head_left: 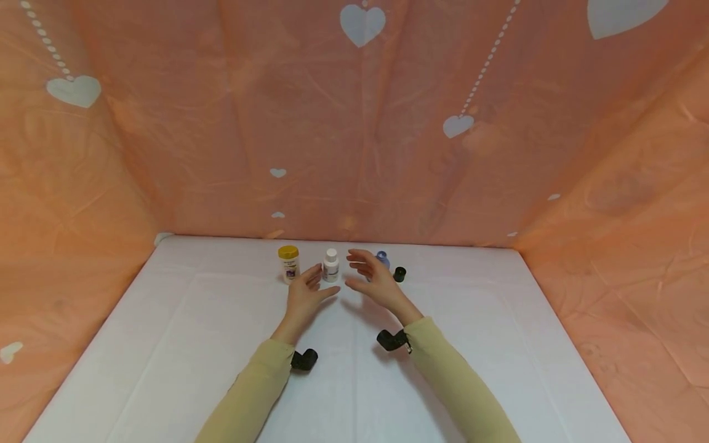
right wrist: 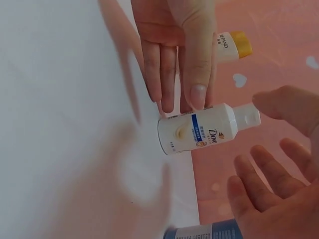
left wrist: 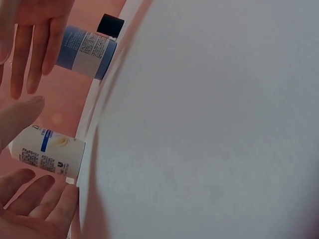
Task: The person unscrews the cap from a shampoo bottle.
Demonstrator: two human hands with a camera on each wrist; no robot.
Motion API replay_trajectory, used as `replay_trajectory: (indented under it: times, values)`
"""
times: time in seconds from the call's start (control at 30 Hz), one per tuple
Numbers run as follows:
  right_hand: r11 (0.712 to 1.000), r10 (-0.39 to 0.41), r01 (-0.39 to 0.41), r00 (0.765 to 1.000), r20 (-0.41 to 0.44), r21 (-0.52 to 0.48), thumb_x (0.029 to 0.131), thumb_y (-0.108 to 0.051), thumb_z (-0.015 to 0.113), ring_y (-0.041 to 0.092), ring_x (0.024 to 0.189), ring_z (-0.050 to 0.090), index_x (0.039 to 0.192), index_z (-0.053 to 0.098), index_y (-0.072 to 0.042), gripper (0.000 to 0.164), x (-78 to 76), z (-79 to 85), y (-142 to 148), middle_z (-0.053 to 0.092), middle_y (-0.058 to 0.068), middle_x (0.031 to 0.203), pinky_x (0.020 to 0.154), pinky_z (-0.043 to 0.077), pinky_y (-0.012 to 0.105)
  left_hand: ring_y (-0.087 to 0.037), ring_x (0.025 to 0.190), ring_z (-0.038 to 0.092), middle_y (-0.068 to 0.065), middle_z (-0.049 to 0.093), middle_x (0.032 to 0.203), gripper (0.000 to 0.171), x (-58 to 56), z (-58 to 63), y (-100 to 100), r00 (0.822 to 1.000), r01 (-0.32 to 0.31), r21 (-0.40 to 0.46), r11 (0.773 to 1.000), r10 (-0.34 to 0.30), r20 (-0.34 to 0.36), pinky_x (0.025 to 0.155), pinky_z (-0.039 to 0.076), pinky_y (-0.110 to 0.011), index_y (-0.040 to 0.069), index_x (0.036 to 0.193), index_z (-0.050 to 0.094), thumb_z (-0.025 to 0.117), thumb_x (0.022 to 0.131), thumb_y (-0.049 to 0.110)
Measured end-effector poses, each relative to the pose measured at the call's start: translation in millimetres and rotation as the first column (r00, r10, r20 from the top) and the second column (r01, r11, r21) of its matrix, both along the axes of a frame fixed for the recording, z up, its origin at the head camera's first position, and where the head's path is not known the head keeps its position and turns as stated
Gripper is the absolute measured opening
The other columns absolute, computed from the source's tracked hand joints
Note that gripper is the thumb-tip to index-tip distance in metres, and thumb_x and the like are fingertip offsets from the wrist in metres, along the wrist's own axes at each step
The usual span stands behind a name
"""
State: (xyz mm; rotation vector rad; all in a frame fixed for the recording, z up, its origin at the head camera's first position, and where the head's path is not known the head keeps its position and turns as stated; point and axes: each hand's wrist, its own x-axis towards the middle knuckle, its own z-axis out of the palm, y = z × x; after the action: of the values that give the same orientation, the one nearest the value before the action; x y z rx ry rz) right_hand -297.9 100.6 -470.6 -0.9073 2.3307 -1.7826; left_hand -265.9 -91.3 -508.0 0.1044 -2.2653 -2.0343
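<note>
Your left hand (head_left: 303,298) and right hand (head_left: 381,285), fingers loosely extended, flank the upright Dove bottle (head_left: 330,271); the blue bottle (left wrist: 85,52) stands near the right.

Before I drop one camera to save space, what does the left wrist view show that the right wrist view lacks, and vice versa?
Only the left wrist view shows the small black object beside the blue bottle. Only the right wrist view shows the yellow-capped bottle and Dove lettering on the white bottle. Both share the white bottle, blue bottle, tablecloth, backdrop, left hand and right hand.
</note>
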Motion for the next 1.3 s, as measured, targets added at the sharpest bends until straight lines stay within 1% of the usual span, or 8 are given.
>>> replay_trajectory:
  times: [0.27, 0.4, 0.57, 0.67, 0.83, 1.0, 1.23, 1.3]
  values:
    - [0.999, 0.026, -0.026, 1.000, 0.006, -0.033, 0.083, 0.010, 0.067, 0.053, 0.122, 0.040, 0.136, 0.038, 0.013, 0.061, 2.7, 19.0, -10.6, 0.042, 0.037, 0.133, 0.103, 0.029, 0.061, -0.033, 0.124, 0.049, -0.019, 0.050, 0.137, 0.069, -5.7, 1.4, 6.8, 0.999, -0.046, -0.031, 0.998, 0.046, -0.013, 0.101, 0.042, -0.037, -0.001, 0.137, 0.049, 0.082, 0.077, 0.010]
    - [0.999, 0.031, -0.031, 0.999, 0.008, -0.015, 0.084, 0.011, 0.066, 0.053, 0.122, 0.041, 0.135, 0.038, 0.015, 0.059, 3.2, 26.0, -15.8, 0.043, 0.037, 0.132, 0.103, 0.031, 0.060, -0.034, 0.122, 0.051, -0.021, 0.052, 0.134, 0.067, -7.5, 1.9, 9.5, 0.998, -0.058, -0.011, 0.998, 0.058, -0.040, 0.100, 0.043, -0.038, -0.002, 0.136, 0.050, 0.081, 0.078, 0.009]
    - [0.999, 0.027, -0.027, 1.000, 0.006, -0.038, 0.084, 0.011, 0.066, 0.052, 0.123, 0.041, 0.137, 0.038, 0.013, 0.060, -12.0, 6.0, -22.6, 0.042, 0.034, 0.136, 0.103, 0.031, 0.061, -0.036, 0.119, 0.052, -0.025, 0.053, 0.130, 0.060, -10.9, 1.2, 10.8, 0.995, -0.076, 0.009, 0.997, 0.076, -0.058, 0.097, 0.045, -0.040, -0.004, 0.133, 0.051, 0.078, 0.080, 0.006]
    - [0.998, -0.014, 0.013, 1.000, -0.017, -0.057, 0.083, 0.010, 0.067, 0.049, 0.121, 0.045, 0.136, 0.043, 0.008, 0.059, -20.2, -9.5, -26.5, 0.045, 0.029, 0.136, 0.101, 0.034, 0.060, -0.037, 0.118, 0.053, -0.026, 0.054, 0.128, 0.056, -13.6, 0.8, 11.2, 0.994, -0.079, -0.004, 0.997, 0.079, -0.072, 0.097, 0.045, -0.042, -0.004, 0.132, 0.052, 0.075, 0.081, 0.003]
    - [0.995, -0.089, 0.088, 0.996, -0.029, -0.042, 0.084, 0.005, 0.069, 0.042, 0.119, 0.049, 0.134, 0.049, 0.001, 0.054, -21.5, -16.6, -30.8, 0.052, 0.018, 0.133, 0.099, 0.039, 0.055, -0.036, 0.115, 0.056, -0.026, 0.056, 0.125, 0.051, -18.2, -0.9, 12.0, 0.993, -0.089, -0.018, 0.996, 0.087, -0.082, 0.095, 0.047, -0.042, -0.005, 0.129, 0.055, 0.073, 0.082, -0.001]
    - [0.992, -0.125, 0.123, 0.990, -0.057, -0.040, 0.083, 0.005, 0.069, 0.039, 0.117, 0.052, 0.131, 0.052, 0.002, 0.051, -18.4, -13.2, -35.1, 0.054, 0.018, 0.131, 0.097, 0.041, 0.054, -0.034, 0.110, 0.059, -0.024, 0.060, 0.121, 0.047, -21.7, -3.8, 12.5, 0.990, -0.122, -0.065, 0.990, 0.117, -0.083, 0.092, 0.049, -0.042, -0.004, 0.126, 0.058, 0.074, 0.082, 0.002]
    - [0.987, -0.133, 0.126, 0.989, -0.068, -0.099, 0.084, 0.009, 0.067, 0.045, 0.113, 0.052, 0.126, 0.052, 0.011, 0.045, -7.2, 10.5, -41.8, 0.056, 0.030, 0.120, 0.091, 0.039, 0.064, -0.032, 0.106, 0.062, -0.022, 0.063, 0.117, 0.045, -24.8, -7.6, 13.0, 0.987, -0.141, -0.095, 0.985, 0.133, -0.092, 0.089, 0.051, -0.040, -0.004, 0.124, 0.060, 0.075, 0.081, 0.003]
    - [0.985, -0.153, 0.147, 0.986, -0.065, -0.092, 0.085, 0.006, 0.068, 0.042, 0.112, 0.053, 0.126, 0.053, 0.009, 0.044, -9.6, 7.9, -43.6, 0.058, 0.027, 0.119, 0.091, 0.041, 0.062, -0.032, 0.105, 0.062, -0.022, 0.063, 0.116, 0.044, -25.2, -7.9, 13.4, 0.986, -0.143, -0.089, 0.986, 0.134, -0.096, 0.088, 0.051, -0.040, -0.004, 0.123, 0.061, 0.075, 0.081, 0.003]
